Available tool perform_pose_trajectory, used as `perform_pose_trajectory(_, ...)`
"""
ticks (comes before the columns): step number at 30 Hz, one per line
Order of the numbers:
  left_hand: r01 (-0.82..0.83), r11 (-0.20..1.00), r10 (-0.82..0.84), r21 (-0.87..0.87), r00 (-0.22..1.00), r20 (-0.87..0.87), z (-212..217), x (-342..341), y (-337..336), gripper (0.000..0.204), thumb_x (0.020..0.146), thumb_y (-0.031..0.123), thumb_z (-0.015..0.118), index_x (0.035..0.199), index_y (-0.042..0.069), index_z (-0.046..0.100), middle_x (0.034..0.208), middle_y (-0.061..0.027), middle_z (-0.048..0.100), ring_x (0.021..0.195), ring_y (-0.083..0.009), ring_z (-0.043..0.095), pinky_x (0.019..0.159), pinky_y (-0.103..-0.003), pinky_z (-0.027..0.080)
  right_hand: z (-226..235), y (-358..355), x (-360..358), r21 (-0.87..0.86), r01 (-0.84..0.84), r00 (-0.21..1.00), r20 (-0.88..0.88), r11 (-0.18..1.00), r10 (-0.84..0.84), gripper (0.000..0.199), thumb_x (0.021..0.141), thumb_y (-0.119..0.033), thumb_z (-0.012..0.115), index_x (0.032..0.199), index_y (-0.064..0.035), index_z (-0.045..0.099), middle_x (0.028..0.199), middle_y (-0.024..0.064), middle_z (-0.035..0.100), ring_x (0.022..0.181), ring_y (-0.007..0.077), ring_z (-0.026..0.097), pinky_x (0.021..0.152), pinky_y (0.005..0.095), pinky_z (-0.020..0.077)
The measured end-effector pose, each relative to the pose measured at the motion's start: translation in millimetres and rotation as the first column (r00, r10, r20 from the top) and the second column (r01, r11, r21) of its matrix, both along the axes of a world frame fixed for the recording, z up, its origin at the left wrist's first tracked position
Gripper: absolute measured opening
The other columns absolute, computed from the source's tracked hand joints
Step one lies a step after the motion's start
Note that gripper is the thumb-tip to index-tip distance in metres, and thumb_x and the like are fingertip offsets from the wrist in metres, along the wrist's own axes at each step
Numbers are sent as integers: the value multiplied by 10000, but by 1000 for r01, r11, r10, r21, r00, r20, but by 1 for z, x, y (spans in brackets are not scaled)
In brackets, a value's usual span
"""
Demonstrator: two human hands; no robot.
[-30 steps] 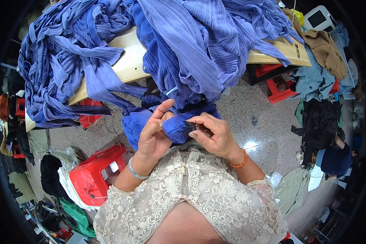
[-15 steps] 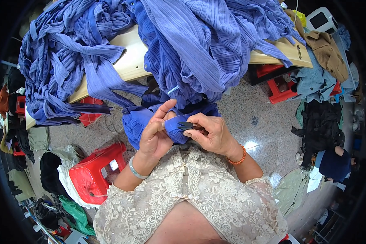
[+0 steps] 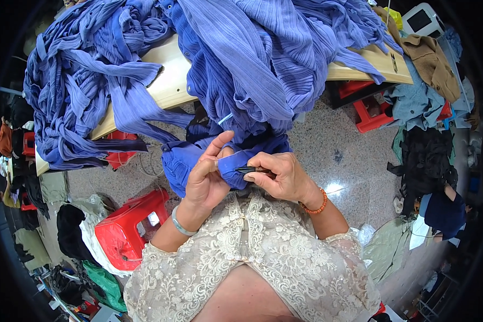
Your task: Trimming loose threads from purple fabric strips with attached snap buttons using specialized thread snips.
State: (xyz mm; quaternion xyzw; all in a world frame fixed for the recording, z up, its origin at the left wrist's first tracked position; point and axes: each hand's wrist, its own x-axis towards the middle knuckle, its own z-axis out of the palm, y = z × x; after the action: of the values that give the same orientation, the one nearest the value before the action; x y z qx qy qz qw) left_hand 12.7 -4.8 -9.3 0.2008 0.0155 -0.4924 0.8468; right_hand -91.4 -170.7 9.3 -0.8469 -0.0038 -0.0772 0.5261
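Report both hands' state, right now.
Left hand: closed on blue knit fabric, one finger raised.
Right hand: closed, holding small black thread snips.

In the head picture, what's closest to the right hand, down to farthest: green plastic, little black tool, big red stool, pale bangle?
1. Black tool, in the right hand.
2. Pale bangle, on the left wrist.
3. Red stool, lower left.
4. Green plastic, bottom left.

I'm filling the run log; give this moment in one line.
left hand: pinching blue cloth; right hand: holding black tool; table: heaped with blue garments; red stool: person's left
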Motion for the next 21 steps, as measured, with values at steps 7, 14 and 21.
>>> perform_pose_trajectory(7,-3,1000,3,3,1000,19,0,2,-2,556,782,2,483,1334,-22,417,769,1,431,707,-94,453,734,-244,424,-8,0,1,61,31,996,87,998,-37,175,818,-190,693,870,-47,606,591,50,578,488,169,579,452,277,413)
perform_pose_trajectory(14,3,1000,-4,26,1000,31,-6,4,-3,543,784,10,479,1325,-13,431,774,-5,449,731,-103,479,751,-265,441,-3,0,2,66,33,998,48,997,-37,187,824,-210,693,869,-55,599,593,46,581,493,168,584,457,275,420)
perform_pose_trajectory(21,15,999,-17,34,998,61,-5,5,-5,543,782,11,476,1322,-13,433,775,-1,446,724,-100,474,743,-258,437,-4,-2,5,-20,35,995,94,999,-33,178,834,-216,679,856,-56,602,613,59,607,518,190,611,470,294,436)
